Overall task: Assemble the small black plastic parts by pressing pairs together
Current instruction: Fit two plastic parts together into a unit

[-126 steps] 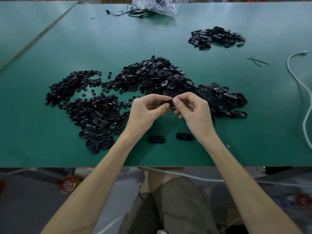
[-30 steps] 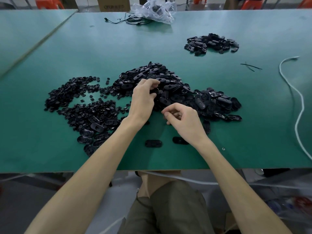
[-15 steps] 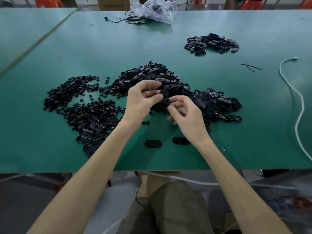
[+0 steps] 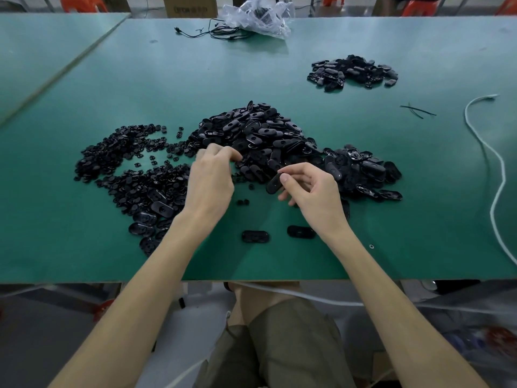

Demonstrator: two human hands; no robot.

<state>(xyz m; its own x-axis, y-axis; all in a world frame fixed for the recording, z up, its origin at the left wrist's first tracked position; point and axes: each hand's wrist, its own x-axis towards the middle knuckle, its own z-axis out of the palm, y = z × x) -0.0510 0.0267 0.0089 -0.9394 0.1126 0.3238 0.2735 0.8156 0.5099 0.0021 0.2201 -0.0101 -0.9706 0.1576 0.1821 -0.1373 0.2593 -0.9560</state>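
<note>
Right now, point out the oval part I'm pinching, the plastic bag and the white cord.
oval black part (image 4: 272, 186), head view, lower rounded end
clear plastic bag (image 4: 260, 18), head view, crinkled middle
white cord (image 4: 504, 177), head view, mid-length bend

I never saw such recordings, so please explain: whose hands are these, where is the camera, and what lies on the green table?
No machine here: a person works with bare hands. The camera sits on the person's head and looks forward and down. On the table lie a middle pile of black oval shells, a pile of smaller parts to its left, and a far pile at the right. Two ovals lie alone near the front edge. A white cord runs along the right; a plastic bag lies at the far edge. The right hand pinches one oval part. The left hand curls its fingers over the piles; whether it holds anything is unclear.
</note>
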